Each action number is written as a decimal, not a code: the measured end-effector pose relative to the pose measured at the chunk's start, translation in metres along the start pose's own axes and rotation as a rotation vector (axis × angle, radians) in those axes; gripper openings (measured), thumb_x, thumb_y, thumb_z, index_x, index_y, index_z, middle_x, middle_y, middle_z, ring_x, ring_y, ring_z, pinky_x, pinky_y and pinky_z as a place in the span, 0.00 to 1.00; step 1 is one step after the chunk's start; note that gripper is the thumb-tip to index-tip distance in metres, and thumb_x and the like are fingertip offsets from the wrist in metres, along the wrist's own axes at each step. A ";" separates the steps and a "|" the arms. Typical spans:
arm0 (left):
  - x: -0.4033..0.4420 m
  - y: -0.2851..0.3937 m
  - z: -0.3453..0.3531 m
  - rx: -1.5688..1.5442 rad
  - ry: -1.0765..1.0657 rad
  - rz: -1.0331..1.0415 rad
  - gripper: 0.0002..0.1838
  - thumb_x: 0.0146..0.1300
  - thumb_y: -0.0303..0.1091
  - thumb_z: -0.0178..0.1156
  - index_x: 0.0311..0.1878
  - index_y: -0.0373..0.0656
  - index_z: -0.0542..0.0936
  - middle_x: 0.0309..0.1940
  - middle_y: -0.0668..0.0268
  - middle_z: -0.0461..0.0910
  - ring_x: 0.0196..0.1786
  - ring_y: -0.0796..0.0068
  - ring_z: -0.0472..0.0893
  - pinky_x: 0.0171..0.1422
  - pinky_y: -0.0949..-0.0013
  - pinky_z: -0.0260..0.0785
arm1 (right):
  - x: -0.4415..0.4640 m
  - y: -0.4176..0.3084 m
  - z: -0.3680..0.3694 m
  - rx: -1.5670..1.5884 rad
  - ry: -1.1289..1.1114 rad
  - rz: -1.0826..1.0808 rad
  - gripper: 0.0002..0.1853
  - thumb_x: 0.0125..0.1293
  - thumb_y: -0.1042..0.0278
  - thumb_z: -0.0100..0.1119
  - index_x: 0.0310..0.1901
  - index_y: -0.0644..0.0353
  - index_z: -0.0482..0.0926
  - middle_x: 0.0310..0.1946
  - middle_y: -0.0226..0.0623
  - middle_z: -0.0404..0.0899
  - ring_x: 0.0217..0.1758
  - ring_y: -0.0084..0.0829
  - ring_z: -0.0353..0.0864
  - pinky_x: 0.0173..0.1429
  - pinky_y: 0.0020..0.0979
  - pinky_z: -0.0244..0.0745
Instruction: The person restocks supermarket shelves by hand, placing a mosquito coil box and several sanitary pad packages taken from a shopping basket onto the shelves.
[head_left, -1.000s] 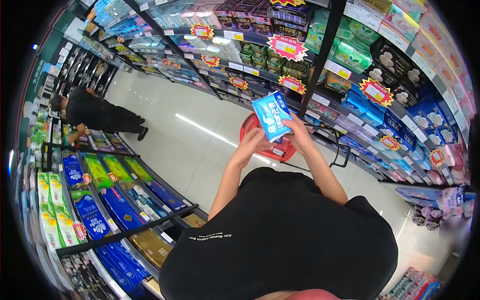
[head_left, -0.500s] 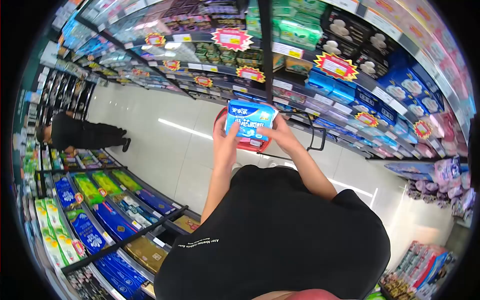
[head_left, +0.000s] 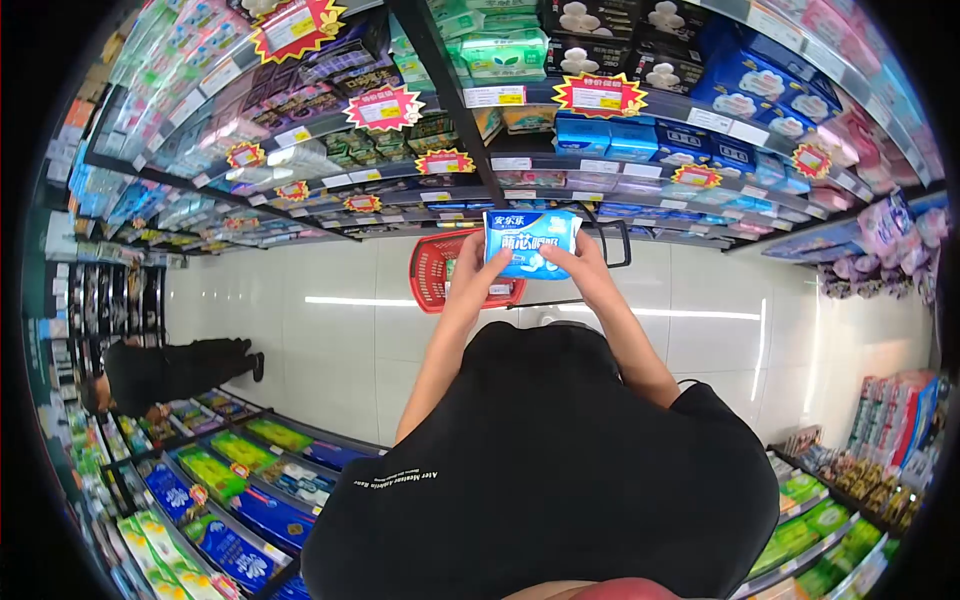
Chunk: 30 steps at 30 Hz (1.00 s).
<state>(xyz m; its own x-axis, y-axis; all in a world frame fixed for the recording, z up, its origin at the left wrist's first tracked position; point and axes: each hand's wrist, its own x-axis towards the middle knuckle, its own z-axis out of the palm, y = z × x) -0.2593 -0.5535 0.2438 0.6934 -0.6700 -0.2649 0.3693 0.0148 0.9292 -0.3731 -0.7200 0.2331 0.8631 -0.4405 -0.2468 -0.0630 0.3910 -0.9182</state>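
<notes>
A blue-and-white pack of sanitary pads (head_left: 530, 245) is held up in front of my body, its printed front facing me. My left hand (head_left: 476, 272) grips its left side, thumb resting on the front. On the right side my right hand (head_left: 584, 266) closes round the pack, thumb also across the front. The fingers behind the pack are hidden. Below and to the left is a red shopping basket (head_left: 428, 284), partly covered by the pack and my left hand, with some items inside that I cannot make out.
Shelves of packaged goods (head_left: 600, 140) with starburst price signs (head_left: 600, 95) run along the far side. A black handle frame (head_left: 626, 245) stands right of the pack. Behind me are low tissue shelves (head_left: 250, 510). Another person in black (head_left: 170, 375) stands at left on the tiled floor (head_left: 330, 345).
My view has turned, so shelves and floor sit differently and more of the red basket shows. The pack stays in both hands, now slightly further right in view.
</notes>
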 end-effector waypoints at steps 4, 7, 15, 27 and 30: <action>0.007 0.011 -0.019 0.018 -0.104 0.004 0.30 0.71 0.42 0.60 0.67 0.33 0.65 0.58 0.57 0.74 0.61 0.69 0.74 0.64 0.65 0.68 | -0.003 0.009 0.017 0.091 0.083 0.012 0.28 0.65 0.60 0.67 0.60 0.68 0.71 0.52 0.41 0.81 0.54 0.26 0.80 0.60 0.30 0.73; 0.007 0.018 -0.040 -0.095 -0.228 -0.057 0.31 0.72 0.43 0.57 0.69 0.33 0.64 0.61 0.57 0.72 0.64 0.66 0.73 0.68 0.65 0.65 | -0.004 0.009 0.026 0.094 0.071 -0.003 0.30 0.66 0.59 0.66 0.63 0.68 0.69 0.55 0.40 0.78 0.58 0.26 0.77 0.63 0.31 0.70; -0.001 0.019 -0.084 -0.137 -0.372 0.152 0.41 0.46 0.15 0.58 0.69 0.38 0.64 0.66 0.59 0.69 0.66 0.68 0.71 0.68 0.66 0.65 | -0.024 -0.015 0.076 -0.586 -0.083 -0.371 0.41 0.50 0.76 0.74 0.66 0.56 0.64 0.62 0.38 0.71 0.68 0.35 0.69 0.70 0.36 0.65; 0.012 -0.020 -0.136 -0.150 -0.473 -0.018 0.36 0.56 0.27 0.71 0.66 0.34 0.66 0.58 0.61 0.74 0.62 0.69 0.74 0.67 0.65 0.65 | -0.043 0.007 0.118 -0.731 0.240 -0.050 0.42 0.47 0.63 0.79 0.64 0.61 0.68 0.52 0.42 0.79 0.47 0.31 0.83 0.51 0.31 0.78; 0.005 -0.030 -0.144 -0.163 -0.475 -0.171 0.37 0.56 0.27 0.71 0.67 0.33 0.65 0.58 0.60 0.74 0.62 0.69 0.74 0.67 0.65 0.66 | -0.048 0.016 0.116 -0.797 0.207 -0.058 0.40 0.48 0.62 0.78 0.63 0.61 0.69 0.47 0.41 0.81 0.46 0.31 0.83 0.51 0.32 0.78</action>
<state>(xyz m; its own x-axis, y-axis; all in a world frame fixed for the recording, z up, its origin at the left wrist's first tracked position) -0.1777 -0.4508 0.1774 0.2717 -0.9350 -0.2281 0.5703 -0.0345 0.8207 -0.3575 -0.5983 0.2659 0.7708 -0.6131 -0.1728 -0.4254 -0.2935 -0.8561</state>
